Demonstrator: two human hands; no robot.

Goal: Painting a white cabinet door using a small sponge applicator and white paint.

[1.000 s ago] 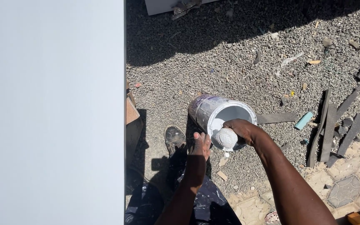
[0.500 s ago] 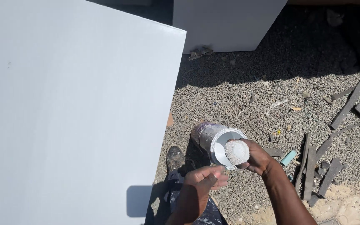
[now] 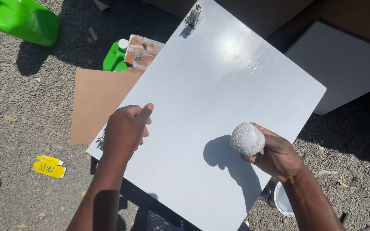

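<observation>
While the left hand [image 3: 124,130] is gripping the near-left edge of the white panel [image 3: 219,107], thumb lying on its face and fingers curled under the rim, the right hand [image 3: 277,156] is closing its fingers around a paint-soaked sponge [image 3: 247,138]. The sponge, round and coated in white, is hovering above the right part of the panel and casting a dark shadow [image 3: 221,153] on the painted surface; whether it is touching the panel cannot be told. The panel is lying tilted across the gravel ground [image 3: 22,107], with a metal hinge [image 3: 193,16] sitting at its far corner. A sheet of brown cardboard [image 3: 95,102] is lying partly under the panel's left edge. Beyond it, a green jug [image 3: 22,19] and a smaller green bottle [image 3: 115,55] are standing on the gravel. A flattened yellow carton [image 3: 49,166] is lying to the left of the arm. A paint bucket [image 3: 281,201] is showing below the right wrist.
</observation>
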